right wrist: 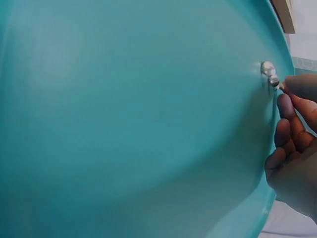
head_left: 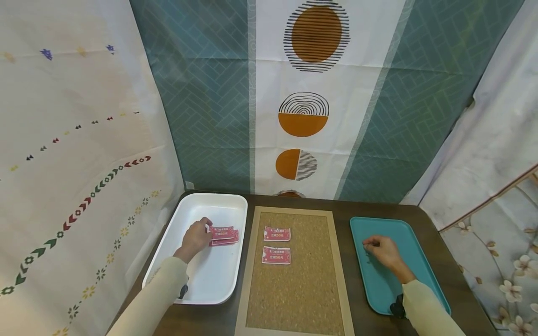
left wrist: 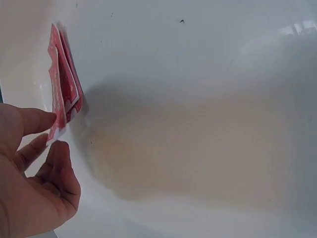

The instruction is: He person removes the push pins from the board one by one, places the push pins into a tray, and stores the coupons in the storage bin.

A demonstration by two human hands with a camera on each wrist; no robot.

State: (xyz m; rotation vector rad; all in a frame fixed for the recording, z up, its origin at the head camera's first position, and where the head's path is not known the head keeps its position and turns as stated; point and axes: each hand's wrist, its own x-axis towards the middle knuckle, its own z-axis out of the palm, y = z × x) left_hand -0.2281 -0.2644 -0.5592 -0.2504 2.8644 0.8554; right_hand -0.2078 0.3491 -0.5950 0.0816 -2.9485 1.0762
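Observation:
My left hand (head_left: 195, 239) is over the white tray (head_left: 216, 282), pinching the end of a red coupon (head_left: 221, 232) between thumb and finger. More red coupons (left wrist: 73, 84) lie under and beside it in the left wrist view. Above the teal tray (head_left: 378, 291), my right hand (head_left: 385, 252) pinches a small metal thumbtack (right wrist: 281, 86), mostly hidden by the fingertips. Other shiny round tacks (right wrist: 268, 68) lie on the tray just beyond those fingertips. Between the trays, a cork board (head_left: 298, 291) bears an upper coupon (head_left: 277, 234) and a lower coupon (head_left: 276, 255) near its top left.
All of this sits on a dark brown table (head_left: 342, 205). A patterned green and white curtain (head_left: 210, 116) hangs behind it, with pale printed cloths at the left (head_left: 84, 163) and right (head_left: 483, 154). The board's wooden frame (head_left: 294, 211) stands between the trays.

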